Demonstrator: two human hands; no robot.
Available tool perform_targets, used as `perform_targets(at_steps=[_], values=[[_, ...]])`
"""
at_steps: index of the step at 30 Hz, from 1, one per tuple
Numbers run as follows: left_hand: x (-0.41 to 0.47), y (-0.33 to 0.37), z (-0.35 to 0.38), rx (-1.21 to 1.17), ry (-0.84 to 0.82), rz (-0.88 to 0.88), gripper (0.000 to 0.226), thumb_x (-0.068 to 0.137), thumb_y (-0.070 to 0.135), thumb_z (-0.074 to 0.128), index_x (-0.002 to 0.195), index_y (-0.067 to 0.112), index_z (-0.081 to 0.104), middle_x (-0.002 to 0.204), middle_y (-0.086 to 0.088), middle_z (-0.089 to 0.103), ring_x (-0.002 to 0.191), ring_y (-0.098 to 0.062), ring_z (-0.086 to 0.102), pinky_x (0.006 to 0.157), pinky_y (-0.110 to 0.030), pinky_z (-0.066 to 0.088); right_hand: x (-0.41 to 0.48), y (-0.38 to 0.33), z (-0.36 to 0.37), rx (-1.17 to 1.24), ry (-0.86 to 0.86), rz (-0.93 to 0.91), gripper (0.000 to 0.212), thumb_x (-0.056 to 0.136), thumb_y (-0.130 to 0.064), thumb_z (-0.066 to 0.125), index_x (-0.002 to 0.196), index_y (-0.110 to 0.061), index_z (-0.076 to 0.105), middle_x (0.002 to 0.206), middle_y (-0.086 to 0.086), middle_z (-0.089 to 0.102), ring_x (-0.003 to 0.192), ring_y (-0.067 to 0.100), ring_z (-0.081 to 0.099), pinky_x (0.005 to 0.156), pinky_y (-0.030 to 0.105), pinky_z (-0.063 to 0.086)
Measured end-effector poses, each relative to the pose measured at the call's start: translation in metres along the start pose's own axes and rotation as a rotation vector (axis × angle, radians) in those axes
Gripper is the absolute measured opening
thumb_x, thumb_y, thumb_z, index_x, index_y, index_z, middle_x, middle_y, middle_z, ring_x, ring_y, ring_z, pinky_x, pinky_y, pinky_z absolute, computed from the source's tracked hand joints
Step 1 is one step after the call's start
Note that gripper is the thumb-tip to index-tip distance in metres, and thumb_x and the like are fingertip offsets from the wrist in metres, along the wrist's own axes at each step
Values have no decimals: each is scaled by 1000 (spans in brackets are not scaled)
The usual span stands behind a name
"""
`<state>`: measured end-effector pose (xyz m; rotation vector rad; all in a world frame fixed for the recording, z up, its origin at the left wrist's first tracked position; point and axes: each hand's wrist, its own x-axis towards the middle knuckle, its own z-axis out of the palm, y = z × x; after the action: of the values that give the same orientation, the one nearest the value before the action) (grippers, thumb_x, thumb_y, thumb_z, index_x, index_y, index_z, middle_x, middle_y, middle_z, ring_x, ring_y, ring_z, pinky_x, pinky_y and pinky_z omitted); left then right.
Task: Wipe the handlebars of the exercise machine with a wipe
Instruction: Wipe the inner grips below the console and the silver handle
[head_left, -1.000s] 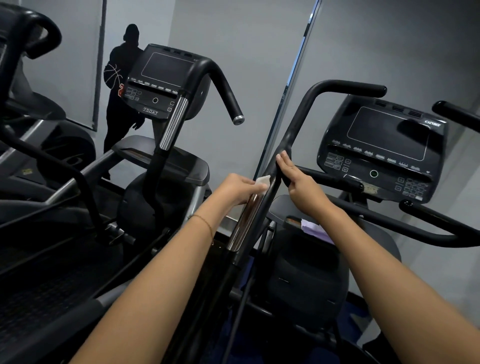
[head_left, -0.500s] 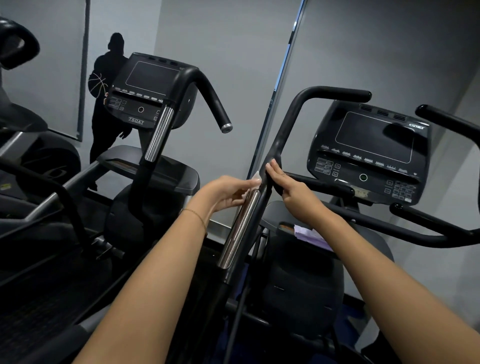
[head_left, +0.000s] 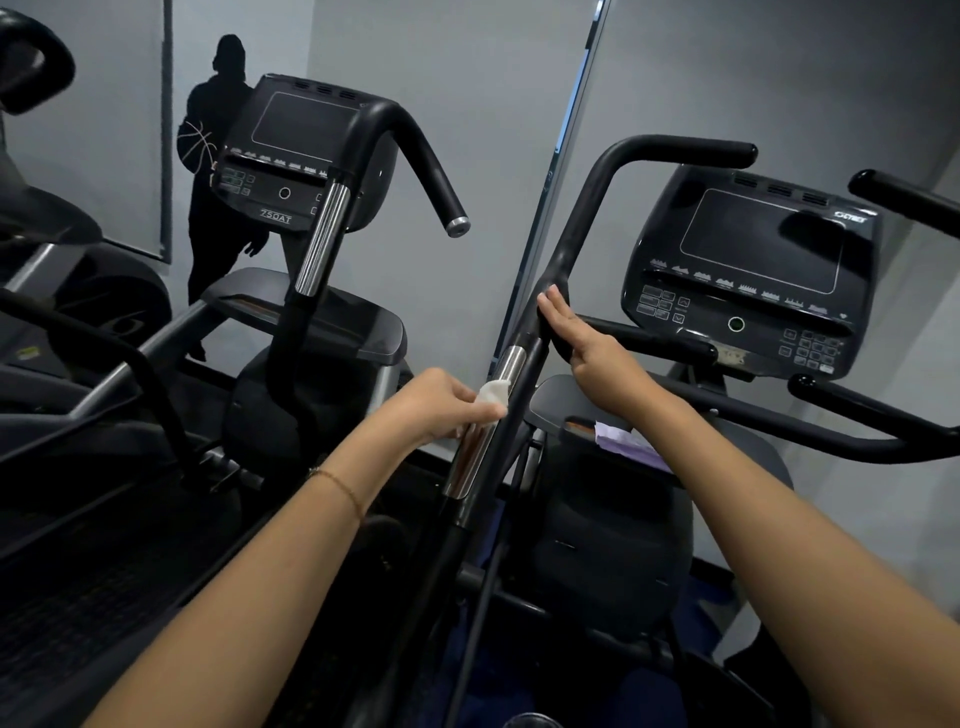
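Observation:
A black handlebar rises from the bottom centre and bends right at the top; a chrome sleeve covers its middle stretch. My left hand pinches a white wipe and holds it against the left side of the chrome sleeve. My right hand rests on the black bar just above the sleeve, fingers straight along the bar and pointing up. The machine's second handlebar shows at the far right.
The machine's console sits right of the bar, with a lower side bar beneath it. A purple cloth or paper lies on the housing. A mirror at left reflects the machine and a dark figure.
My left hand has slid the wipe down the chrome sleeve from its top end to its upper-middle. My right hand stays on the black bar above.

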<state>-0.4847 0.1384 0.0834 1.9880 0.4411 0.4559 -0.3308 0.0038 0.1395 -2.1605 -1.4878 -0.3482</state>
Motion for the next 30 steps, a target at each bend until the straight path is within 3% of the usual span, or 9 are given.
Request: perform_targets(at_steps=[2, 5, 8, 12, 16, 19, 24, 26, 30], values=[[-2, 1, 4, -13, 42, 11, 31, 76, 38, 74, 91, 10, 73, 76, -2, 67, 73, -14, 58, 77, -31, 51, 0, 0, 2, -106, 12, -31, 89, 76, 21, 29, 147, -33, 18, 153, -20, 8, 139, 0, 11, 108, 14, 14], [4, 18, 11, -12, 178, 56, 39, 79, 37, 71, 105, 8, 69, 87, -2, 68, 81, -13, 60, 67, -20, 45, 1, 1, 3, -402, 34, -101, 86, 79, 20, 30, 149, -23, 6, 156, -7, 2, 145, 14, 1, 118, 28, 6], [13, 33, 14, -10, 238, 54, 47, 80, 37, 71, 115, 6, 65, 104, -6, 68, 96, -16, 63, 77, -23, 46, -1, 1, 4, -469, 41, -153, 83, 79, 22, 29, 149, -16, 3, 157, -1, -1, 145, 14, -1, 117, 23, -1], [-4, 26, 14, 34, 209, 59, 37, 80, 36, 71, 103, 7, 69, 96, -6, 70, 92, -19, 66, 82, -31, 50, -2, -2, -2, -518, 43, -216, 77, 82, 21, 29, 148, -9, 4, 157, 5, -1, 145, 16, -1, 112, 19, -5], [-49, -7, 20, 113, 182, 49, 30, 78, 34, 72, 92, 8, 70, 89, -10, 72, 77, -14, 63, 72, -28, 49, 0, 1, 7, -586, 126, -378, 72, 77, 24, 35, 144, 2, 18, 152, 18, 18, 142, 29, 12, 115, 32, 7], [-59, -7, 27, 121, 263, 54, 29, 78, 31, 72, 100, 13, 68, 92, 1, 68, 85, -12, 64, 78, -28, 51, 2, 6, 12, -572, 157, -387, 77, 70, 29, 39, 141, 5, 24, 148, 22, 26, 138, 30, 14, 112, 38, 14], [-25, 25, 37, 154, 434, 156, 33, 80, 32, 68, 106, 11, 63, 104, -3, 65, 94, -17, 61, 79, -29, 49, 2, 3, 11, -615, 155, -421, 71, 67, 26, 41, 136, 10, 35, 141, 28, 37, 131, 41, 34, 106, 47, 21], [-15, 32, 37, 188, 455, 148, 36, 80, 32, 68, 107, 9, 61, 108, -5, 63, 97, -20, 60, 80, -31, 49, 1, 4, 14, -605, 152, -390, 76, 66, 27, 39, 139, 8, 29, 144, 26, 32, 135, 35, 23, 109, 43, 19], [-29, 18, 35, 225, 409, 127, 45, 80, 38, 68, 115, 14, 55, 116, -1, 55, 103, -18, 56, 87, -32, 47, -3, 4, 16, -579, 106, -356, 78, 74, 21, 32, 141, -1, -2, 152, 14, 0, 138, 21, -6, 117, 37, 10]])
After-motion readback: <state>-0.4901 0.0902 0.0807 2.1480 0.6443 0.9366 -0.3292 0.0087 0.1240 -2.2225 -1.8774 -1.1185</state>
